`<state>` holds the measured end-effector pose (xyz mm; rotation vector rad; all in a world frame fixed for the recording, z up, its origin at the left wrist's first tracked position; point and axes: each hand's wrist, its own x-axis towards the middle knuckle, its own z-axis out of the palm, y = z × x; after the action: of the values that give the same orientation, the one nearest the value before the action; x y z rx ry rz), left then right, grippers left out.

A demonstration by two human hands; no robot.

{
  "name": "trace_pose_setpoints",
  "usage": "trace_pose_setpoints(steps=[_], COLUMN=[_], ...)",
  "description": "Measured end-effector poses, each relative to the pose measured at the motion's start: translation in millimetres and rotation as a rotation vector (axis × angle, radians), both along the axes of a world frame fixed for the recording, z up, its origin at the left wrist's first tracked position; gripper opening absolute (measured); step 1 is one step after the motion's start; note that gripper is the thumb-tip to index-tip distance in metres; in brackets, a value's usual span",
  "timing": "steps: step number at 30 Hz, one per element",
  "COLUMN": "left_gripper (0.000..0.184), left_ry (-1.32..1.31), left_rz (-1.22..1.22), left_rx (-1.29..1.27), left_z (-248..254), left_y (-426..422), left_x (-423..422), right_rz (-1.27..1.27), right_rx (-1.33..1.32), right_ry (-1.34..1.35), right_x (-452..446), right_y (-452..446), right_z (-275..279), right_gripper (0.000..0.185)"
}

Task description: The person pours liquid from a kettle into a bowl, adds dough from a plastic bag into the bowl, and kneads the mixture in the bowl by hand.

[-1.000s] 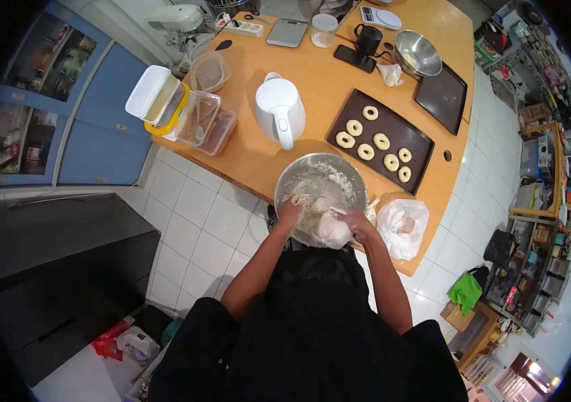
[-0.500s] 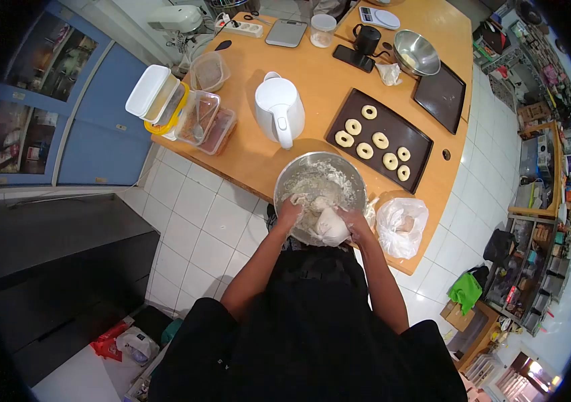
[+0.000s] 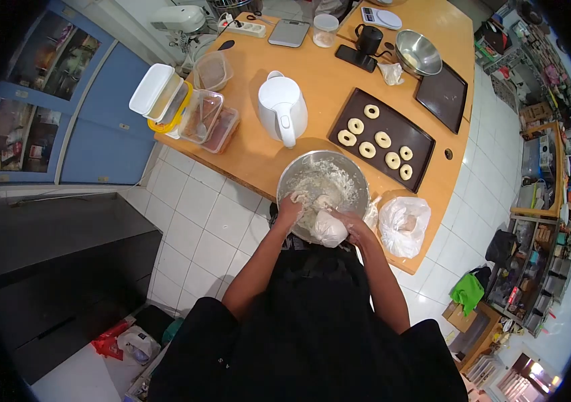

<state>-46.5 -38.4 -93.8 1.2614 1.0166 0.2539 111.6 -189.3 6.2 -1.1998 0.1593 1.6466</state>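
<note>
A steel mixing bowl (image 3: 360,175) sits at the table's near edge, with loose flour and crumbly dough (image 3: 329,179) inside. My left hand (image 3: 290,210) reaches over its left rim; the floury fingers are curled, and what they hold is hard to make out. From the other side my right hand (image 3: 354,226) grips a clear plastic bag (image 3: 330,230) bulging with a pale, rounded content, partly inside the bowl at its near side. Right of the bowl lies another plastic bag (image 3: 403,228), open, with something pale in it.
A dark baking tray (image 3: 383,114) carries several ring-shaped dough pieces. Behind the bowl stands a white kettle (image 3: 281,107). Plastic tubs (image 3: 208,117) crowd the left edge. Further back are a steel bowl (image 3: 418,52), a second tray (image 3: 441,97), a black pot (image 3: 368,41) and scales (image 3: 289,32).
The view has shifted slightly. The bag in my right hand looks rounder and sits a little lower at the bowl's near rim. My left hand stays at the left rim.
</note>
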Motion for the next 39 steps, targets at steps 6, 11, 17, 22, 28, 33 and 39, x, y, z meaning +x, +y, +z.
trace_pose_setpoints(steps=[6, 11, 17, 22, 28, 33, 39], left_gripper=[0.038, 0.039, 0.041, 0.041, 0.042, 0.046, 0.052], left_ry=[0.034, -0.081, -0.013, -0.036, 0.063, 0.107, 0.184], left_rz=[-0.041, -0.009, -0.054, -0.047, -0.073, -0.104, -0.152], left_rx=[0.033, -0.113, -0.028, -0.087, 0.083, 0.084, 0.321], left_z=[8.6, 12.4, -6.2, 4.1, 5.4, 12.9, 34.9], left_y=[1.9, -0.7, 0.6, -0.2, 1.0, 3.5, 9.1], left_x=[-1.1, -2.4, 0.9, 3.5, 5.0, 7.6, 10.0], right_rz=[-0.058, -0.039, -0.095, -0.104, -0.048, -0.040, 0.073], right_rx=[-0.006, 0.012, 0.049, 0.041, -0.050, -0.002, 0.020], right_ry=[0.128, 0.177, 0.195, 0.174, 0.086, -0.135, -0.362], right_x=[4.0, 5.6, 3.5, 5.3, 4.8, 3.0, 6.5], right_y=[-0.4, -5.8, -8.5, -8.6, -5.4, -15.5, -26.0], right_z=[-10.3, -4.4, -18.9, -9.0, 4.2, 5.9, 6.2], right_gripper=[0.042, 0.041, 0.040, 0.033, 0.030, 0.031, 0.033])
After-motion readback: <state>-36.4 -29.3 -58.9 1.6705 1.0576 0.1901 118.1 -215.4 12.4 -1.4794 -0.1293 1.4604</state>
